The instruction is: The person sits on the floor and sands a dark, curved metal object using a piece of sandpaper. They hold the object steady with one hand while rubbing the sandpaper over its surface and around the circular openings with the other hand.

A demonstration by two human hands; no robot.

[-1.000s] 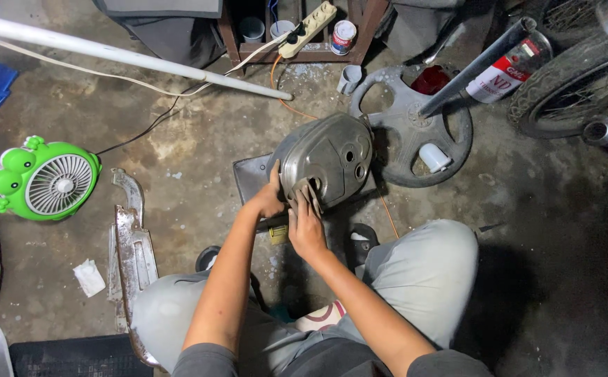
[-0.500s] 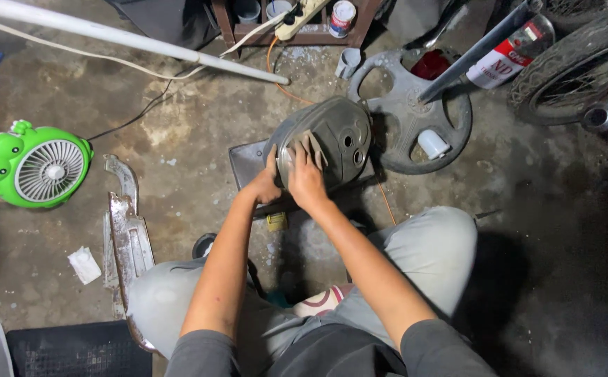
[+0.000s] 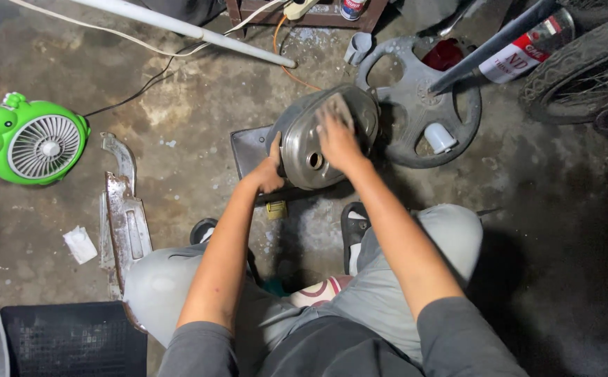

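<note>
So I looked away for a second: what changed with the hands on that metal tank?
The right hand slid its sanding pad from the tank's opening up onto the top. The left hand kept steadying the tank's near edge; the tank itself stayed put.

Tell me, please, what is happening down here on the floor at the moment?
A person sitting low over a concrete floor works on a rounded grey metal tank. The left hand grips the tank's near-left edge, steadying it. The right hand presses a small grey abrasive pad flat on the tank's upper surface. A grey spoked wheel lies just beyond it, and a green frog-shaped fan sits off to the left.
</note>
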